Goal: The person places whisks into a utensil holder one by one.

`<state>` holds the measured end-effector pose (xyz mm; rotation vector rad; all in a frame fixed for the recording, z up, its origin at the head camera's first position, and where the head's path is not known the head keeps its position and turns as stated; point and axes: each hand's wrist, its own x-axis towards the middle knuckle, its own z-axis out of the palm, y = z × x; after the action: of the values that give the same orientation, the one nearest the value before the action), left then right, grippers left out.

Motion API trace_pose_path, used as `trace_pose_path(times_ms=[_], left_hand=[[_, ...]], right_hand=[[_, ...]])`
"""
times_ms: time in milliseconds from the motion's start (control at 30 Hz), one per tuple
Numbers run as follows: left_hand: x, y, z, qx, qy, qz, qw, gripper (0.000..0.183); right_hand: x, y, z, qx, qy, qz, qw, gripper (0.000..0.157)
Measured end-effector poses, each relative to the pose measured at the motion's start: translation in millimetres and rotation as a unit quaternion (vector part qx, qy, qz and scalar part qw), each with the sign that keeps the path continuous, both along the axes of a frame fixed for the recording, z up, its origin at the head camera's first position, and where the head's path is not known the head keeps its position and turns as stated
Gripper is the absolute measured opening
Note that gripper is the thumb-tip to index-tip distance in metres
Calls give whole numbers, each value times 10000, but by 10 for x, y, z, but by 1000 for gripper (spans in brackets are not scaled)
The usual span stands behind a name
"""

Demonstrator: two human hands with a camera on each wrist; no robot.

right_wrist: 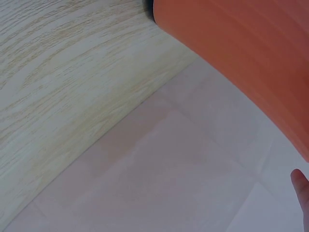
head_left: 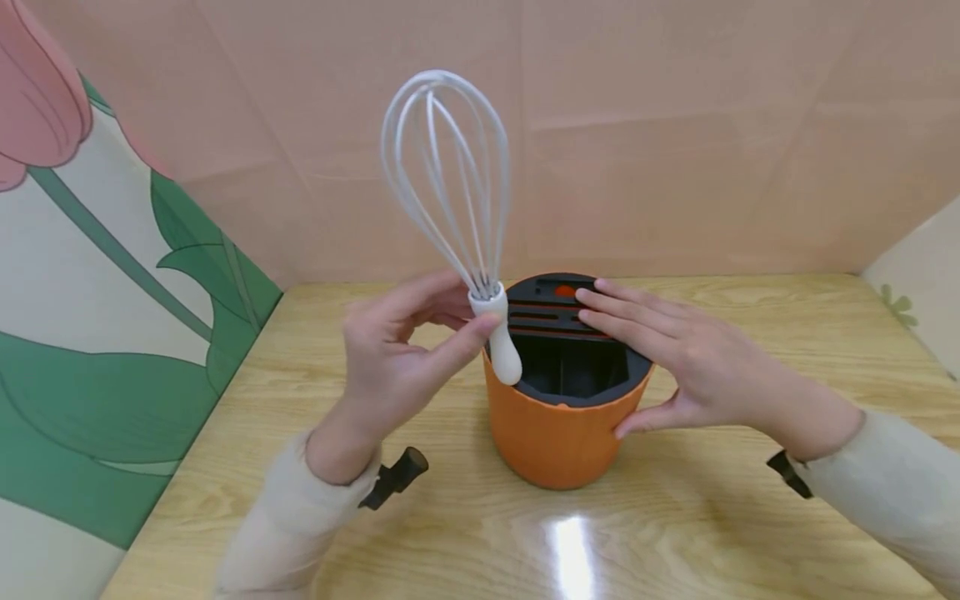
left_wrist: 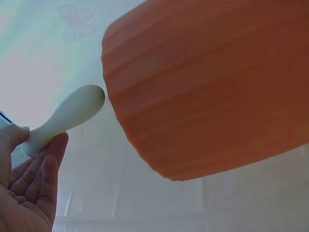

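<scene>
In the head view, my left hand [head_left: 397,350] pinches a whisk [head_left: 493,329] by its white handle between thumb and fingers. The whisk's pale wire loops point up, and the handle's rounded end overlaps the front left rim of an orange utensil holder [head_left: 558,433]. The left wrist view shows that handle [left_wrist: 79,108] beside the holder's ribbed orange wall [left_wrist: 207,92]. My right hand [head_left: 697,367] lies with straight fingers on the holder's black slotted top [head_left: 570,396], its thumb by the outer right wall. One fingertip [right_wrist: 298,181] shows in the right wrist view.
The holder stands on a light wood-grain table [head_left: 450,542], near a pinkish back wall covering [head_left: 675,167]. A panel with painted flowers and leaves [head_left: 112,400] borders the table on the left. The holder's top has narrow slots and a larger dark compartment in front.
</scene>
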<state>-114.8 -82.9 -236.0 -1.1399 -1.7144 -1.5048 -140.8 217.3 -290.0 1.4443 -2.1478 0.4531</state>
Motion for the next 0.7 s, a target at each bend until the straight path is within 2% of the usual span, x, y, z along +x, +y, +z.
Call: trace_pose_path(times_ms=[133, 433, 700], left_hand=[[-9, 75, 8, -102, -73, -134, 9998, 26], [-41, 231, -12, -321, -129, -315, 9989, 31], [-58, 313, -74, -631, -354, -424, 9965, 31]], right_hand=[[-2, 13, 0, 3, 26, 3, 10000, 111], [-2, 4, 13, 5, -1, 52, 10000, 112], [-1, -3, 19, -6, -8, 75, 10000, 111]])
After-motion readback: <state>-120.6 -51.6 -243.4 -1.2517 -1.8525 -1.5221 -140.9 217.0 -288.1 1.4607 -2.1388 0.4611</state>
